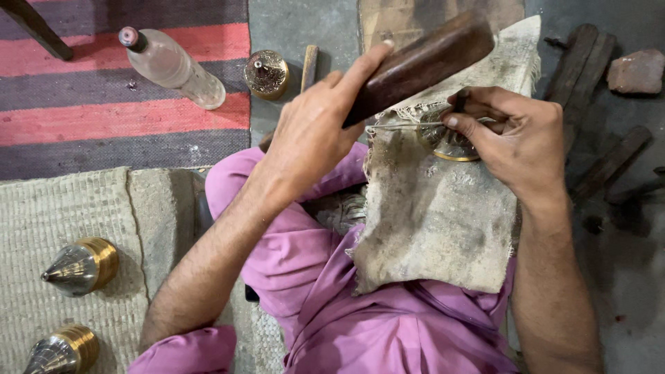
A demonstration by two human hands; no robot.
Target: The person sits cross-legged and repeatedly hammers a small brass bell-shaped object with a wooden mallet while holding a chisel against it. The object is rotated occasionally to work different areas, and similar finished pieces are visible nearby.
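Work on a small round brass piece [450, 142], held on a dirty cloth [429, 221] over the lap. Left hand [312, 135] shut tight around a dark wooden block [422, 62], lifted up above the piece like a hammer. Right hand [516, 135] pinching a thin metal tool [402, 127] with its tip against the brass piece, and steadying the piece too. Two shiny cone-shaped pieces [80, 266] with gold bands lying well apart on the mat [41, 221], looking done. One more small brass piece [267, 73] near a plastic bottle [173, 66] on the striped rug [104, 118]. Probably somewhere in the middle: some pieces ready, this one not finished. Hard to tell how much pattern already cut.
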